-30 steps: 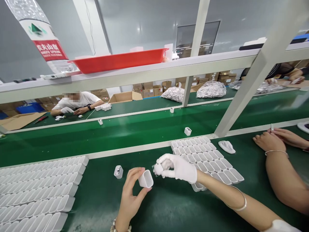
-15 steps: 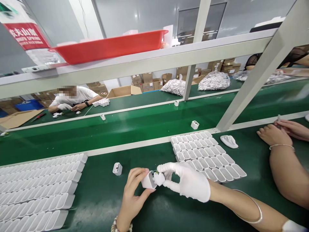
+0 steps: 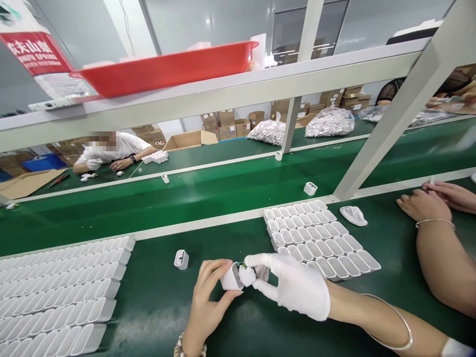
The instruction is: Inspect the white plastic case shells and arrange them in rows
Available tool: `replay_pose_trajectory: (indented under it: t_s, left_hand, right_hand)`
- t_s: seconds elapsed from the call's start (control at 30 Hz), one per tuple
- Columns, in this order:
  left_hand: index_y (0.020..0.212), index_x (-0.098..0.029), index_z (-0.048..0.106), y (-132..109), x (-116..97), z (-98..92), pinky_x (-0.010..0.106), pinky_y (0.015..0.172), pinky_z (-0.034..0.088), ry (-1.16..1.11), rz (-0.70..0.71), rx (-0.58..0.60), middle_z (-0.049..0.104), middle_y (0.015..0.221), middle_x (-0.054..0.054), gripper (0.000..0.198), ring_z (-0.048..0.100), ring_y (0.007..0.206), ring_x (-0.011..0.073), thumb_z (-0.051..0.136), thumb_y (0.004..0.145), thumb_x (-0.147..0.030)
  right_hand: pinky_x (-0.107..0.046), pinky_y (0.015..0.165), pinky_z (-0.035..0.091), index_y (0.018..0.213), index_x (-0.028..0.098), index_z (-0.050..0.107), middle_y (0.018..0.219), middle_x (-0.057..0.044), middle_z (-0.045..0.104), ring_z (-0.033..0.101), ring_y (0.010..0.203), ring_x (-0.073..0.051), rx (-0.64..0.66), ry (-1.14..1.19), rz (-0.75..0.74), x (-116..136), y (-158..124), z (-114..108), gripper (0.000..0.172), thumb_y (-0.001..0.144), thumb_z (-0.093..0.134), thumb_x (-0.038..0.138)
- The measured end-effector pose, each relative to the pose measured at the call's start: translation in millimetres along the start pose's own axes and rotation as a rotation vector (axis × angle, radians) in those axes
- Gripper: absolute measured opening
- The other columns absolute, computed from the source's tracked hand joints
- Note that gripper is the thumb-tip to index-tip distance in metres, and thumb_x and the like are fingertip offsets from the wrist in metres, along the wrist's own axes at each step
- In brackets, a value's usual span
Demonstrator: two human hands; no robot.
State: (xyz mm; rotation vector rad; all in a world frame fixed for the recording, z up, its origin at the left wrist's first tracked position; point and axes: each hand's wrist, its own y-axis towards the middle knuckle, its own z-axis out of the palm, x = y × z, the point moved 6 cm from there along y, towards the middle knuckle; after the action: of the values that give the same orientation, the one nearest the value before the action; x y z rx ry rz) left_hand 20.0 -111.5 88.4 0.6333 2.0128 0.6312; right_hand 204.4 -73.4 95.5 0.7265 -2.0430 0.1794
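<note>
Near the lower centre of the view, at about 6 o'clock, a person's bare left hand [image 3: 206, 302] is gripping a white rectangular plastic shell [image 3: 229, 278] between thumb and fingertips, while the white-gloved right hand [image 3: 297, 287] is pinching a small white component [image 3: 247, 275] in its fingers [image 3: 262, 260]. The component is lying at the shell's open end, touching it, at 3 o'clock from the left fingertips and directly between the two hands. The shell's long axis is running roughly level, from 9 to 3 o'clock, with the open end facing the glove; the left hand is nearer the shell and the right hand nearer the component. The shell is showing smooth, pale walls and rounded corners, but the component's fine detail is too small to tell. A lone second shell [image 3: 181, 259] is standing at 9 o'clock from the hands on the green conveyor belt [image 3: 148, 317]. Rows of white shells [image 3: 312, 238] are lying at 2 o'clock, beside a crumpled white glove [image 3: 353, 215], and a larger bank of shells [image 3: 55, 292] is lying at 9 o'clock. A co-worker's bare hands [image 3: 424, 203] are working at 3 o'clock.
</note>
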Motion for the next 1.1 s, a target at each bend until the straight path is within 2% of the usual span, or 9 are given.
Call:
replay_pose_trajectory:
  t_s: [0.17,0.3,0.47,0.57,0.67,0.73,0.87,0.97,1.1]
  left_hand:
    - [0.132,-0.032,0.062,0.8,-0.9,3.4,0.037,0.083,0.057,0.015,-0.014,0.024,0.070,0.112,0.008,0.043,0.065,0.099,0.0252,0.074,0.091,-0.028]
    - [0.131,-0.033,0.063,-0.6,-0.7,8.1,0.036,0.082,0.057,-0.015,-0.042,0.049,0.071,0.113,0.007,0.043,0.065,0.099,0.0246,0.075,0.090,-0.031]
    - [0.129,-0.035,0.066,-6.1,6.4,7.6,0.036,0.086,0.057,-0.070,-0.121,0.014,0.072,0.114,0.006,0.042,0.065,0.101,0.0247,0.076,0.088,-0.035]
    - [0.128,-0.037,0.067,-6.0,8.1,8.2,0.036,0.087,0.057,-0.201,-0.129,0.008,0.073,0.113,0.006,0.043,0.064,0.101,0.0241,0.078,0.086,-0.039]
    - [0.127,-0.036,0.069,-4.2,5.2,12.9,0.039,0.090,0.057,-0.303,-0.095,0.034,0.075,0.111,0.006,0.047,0.064,0.104,0.0255,0.079,0.082,-0.046]
    - [0.124,-0.034,0.071,-4.4,4.6,16.9,0.042,0.093,0.056,-0.337,-0.098,0.051,0.076,0.111,0.007,0.050,0.063,0.108,0.0275,0.081,0.078,-0.050]
    - [0.121,-0.034,0.073,-8.3,7.8,20.0,0.044,0.097,0.055,-0.404,-0.133,0.036,0.076,0.111,0.008,0.053,0.063,0.109,0.0282,0.085,0.073,-0.052]
    - [0.121,-0.034,0.073,-10.2,10.1,18.3,0.042,0.096,0.056,-0.420,-0.138,0.021,0.077,0.110,0.007,0.053,0.064,0.108,0.0272,0.084,0.073,-0.053]
    - [0.124,-0.036,0.071,-9.7,11.6,13.8,0.038,0.090,0.058,-0.429,-0.162,-0.017,0.076,0.112,0.007,0.046,0.065,0.108,0.0263,0.080,0.081,-0.051]
  right_hand:
    - [-0.027,0.068,0.057,0.122,0.026,0.068,0.086,-0.002,0.073,0.070,0.074,-0.017,-0.001,-0.060,0.071,-6.1,-0.1,7.1,0.040,0.082,0.063,0.021]
    - [-0.027,0.072,0.056,0.118,0.023,0.069,0.090,-0.003,0.072,0.068,0.077,-0.017,0.068,-0.046,-0.011,0.6,2.8,8.4,0.036,0.083,0.061,0.017]
    - [-0.033,0.076,0.056,0.129,0.022,0.066,0.097,-0.006,0.069,0.065,0.080,-0.018,0.152,0.096,-0.049,-0.4,7.8,1.1,0.043,0.091,0.065,0.041]
    - [-0.035,0.080,0.056,0.145,0.021,0.052,0.103,-0.007,0.067,0.065,0.083,-0.017,0.140,0.310,0.095,-14.0,14.6,2.8,0.069,0.086,0.071,0.052]
    - [-0.036,0.080,0.055,0.157,0.017,0.029,0.107,-0.009,0.068,0.067,0.087,-0.019,0.337,0.643,0.170,-16.9,18.2,24.7,0.106,0.073,0.084,0.054]
    - [-0.037,0.078,0.054,0.157,0.013,0.022,0.094,-0.006,0.070,0.068,0.082,-0.019,0.456,0.868,0.184,-13.6,18.3,40.1,0.114,0.071,0.085,0.054]
    - [-0.037,0.072,0.054,0.146,0.009,0.034,0.078,-0.003,0.070,0.070,0.071,-0.021,0.390,1.003,0.190,-14.8,20.3,54.6,0.104,0.069,0.087,0.052]
    - [-0.036,0.068,0.054,0.139,0.010,0.043,0.077,-0.004,0.071,0.070,0.068,-0.021,0.338,0.935,0.187,-14.1,19.7,53.9,0.094,0.069,0.085,0.056]
    - [-0.031,0.062,0.053,0.146,0.013,0.041,0.081,-0.004,0.070,0.067,0.068,-0.018,0.290,0.704,0.196,-8.5,15.2,35.0,0.087,0.079,0.077,0.056]
